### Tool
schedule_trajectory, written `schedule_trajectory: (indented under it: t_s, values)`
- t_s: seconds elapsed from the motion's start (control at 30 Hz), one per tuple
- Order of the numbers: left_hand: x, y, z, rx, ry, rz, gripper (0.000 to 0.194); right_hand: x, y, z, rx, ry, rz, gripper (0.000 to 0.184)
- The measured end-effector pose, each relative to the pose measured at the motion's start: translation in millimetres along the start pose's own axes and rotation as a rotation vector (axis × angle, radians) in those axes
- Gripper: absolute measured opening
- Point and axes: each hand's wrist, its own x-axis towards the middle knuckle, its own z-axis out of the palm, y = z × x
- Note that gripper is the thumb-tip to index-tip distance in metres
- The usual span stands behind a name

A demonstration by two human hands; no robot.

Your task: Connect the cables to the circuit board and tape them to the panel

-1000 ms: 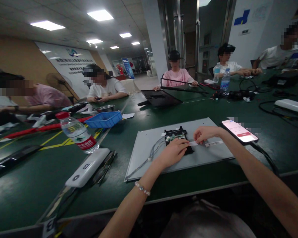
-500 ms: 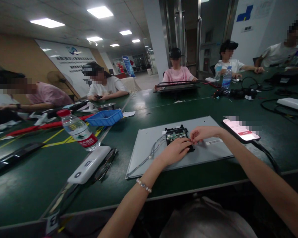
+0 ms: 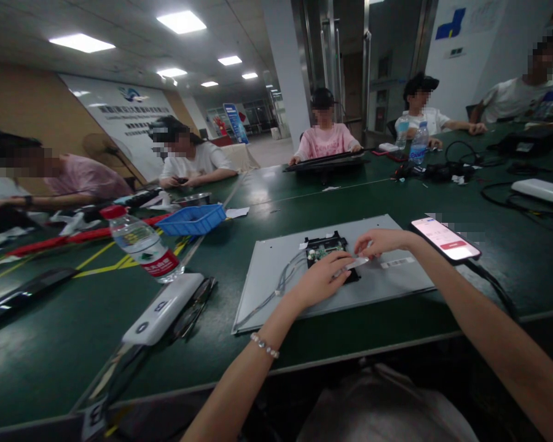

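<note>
A flat grey panel (image 3: pixel 262 276) lies on the table in front of me, a black plastic frame (image 3: pixel 334 237) with a green circuit board (image 3: pixel 320 252) at its middle. Grey cables (image 3: pixel 283 283) run from the board to the panel's left side. My left hand (image 3: pixel 320 279) rests over the near part of the frame, its fingers closed on a small whitish strip (image 3: pixel 360 262) that looks like tape. Just right of the frame, my right hand (image 3: pixel 381 243) has its fingers curled together close to the strip; what they pinch is hidden.
A lit phone (image 3: pixel 447 238) with a cable lies right of the panel. On the left are a white power bank (image 3: pixel 163 310), glasses (image 3: pixel 194 310), a water bottle (image 3: pixel 145 248) and a blue tray (image 3: pixel 193 221). Across the table a person (image 3: pixel 327 138) holds a dark panel (image 3: pixel 329 161).
The whitish strip now shows between my hands. My right fingertips have lifted slightly away from my left fingers. The person opposite has tilted the dark panel.
</note>
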Motion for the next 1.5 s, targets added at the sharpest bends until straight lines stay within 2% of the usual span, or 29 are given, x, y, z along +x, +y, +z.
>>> schedule_trajectory:
  t_s: [0.1, 0.2, 0.3, 0.4, 0.5, 0.6, 0.67, 0.8, 0.9, 1.0, 1.07, 1.17, 1.3, 1.4, 1.5]
  values:
    - [0.1, -3.7, -3.3, 0.015, 0.083, -0.030, 0.032, 0.6, 0.4, 0.2, 0.009, -0.012, -0.013, 0.035]
    - [-1.8, -17.9, -6.6, 0.107, 0.202, -0.100, 0.030, 0.1, -0.6, -0.1, 0.023, -0.030, -0.036, 0.033]
    - [-7.9, -39.6, -11.2, 0.257, 0.356, -0.271, 0.029, -2.9, -1.3, -3.4, 0.062, -0.002, -0.057, 0.029]
    - [-17.5, -61.2, -16.2, 0.353, 0.445, -0.453, 0.030, -4.7, 4.6, -10.8, 0.120, 0.148, -0.050, 0.028]
    - [-25.4, -76.5, -18.2, 0.401, 0.414, -0.589, 0.031, -1.2, 21.9, -19.7, 0.074, 0.391, 0.043, 0.028]
    - [-27.4, -84.1, -15.7, 0.412, 0.322, -0.644, 0.032, 5.3, 45.7, -25.6, -0.188, 0.618, 0.185, 0.023]
    - [-26.3, -86.4, -12.9, 0.401, 0.269, -0.642, 0.032, 8.4, 58.3, -26.8, -0.306, 0.675, 0.239, 0.022]
    - [-23.9, -89.2, -9.4, 0.365, 0.210, -0.616, 0.033, 11.6, 59.4, -22.2, -0.437, 0.708, 0.236, 0.026]
    - [-23.4, -90.0, -9.0, 0.334, 0.188, -0.598, 0.032, 16.8, 38.7, -11.0, -0.489, 0.742, 0.037, 0.031]
    - [-22.7, -87.9, -8.6, 0.299, 0.187, -0.566, 0.033, 28.2, 12.5, 5.2, -0.471, 0.714, -0.188, 0.033]
    - [-21.8, -85.5, -8.3, 0.284, 0.171, -0.555, 0.034, 39.4, -1.1, 14.1, -0.466, 0.667, -0.253, 0.032]
    - [-20.7, -82.7, -8.0, 0.285, 0.140, -0.559, 0.032, 59.7, -11.3, 19.8, -0.510, 0.595, -0.278, 0.032]
    - [-20.7, -82.7, -8.4, 0.322, 0.138, -0.549, 0.031, 84.4, -12.2, 19.2, -0.577, 0.525, -0.227, 0.026]
    - [-21.8, -83.7, -8.5, 0.340, 0.135, -0.561, 0.031, 93.6, -10.8, 20.9, -0.607, 0.545, -0.196, 0.025]
    - [-22.6, -84.7, -8.6, 0.354, 0.138, -0.574, 0.030, 93.7, -8.1, 21.4, -0.589, 0.624, -0.216, 0.026]
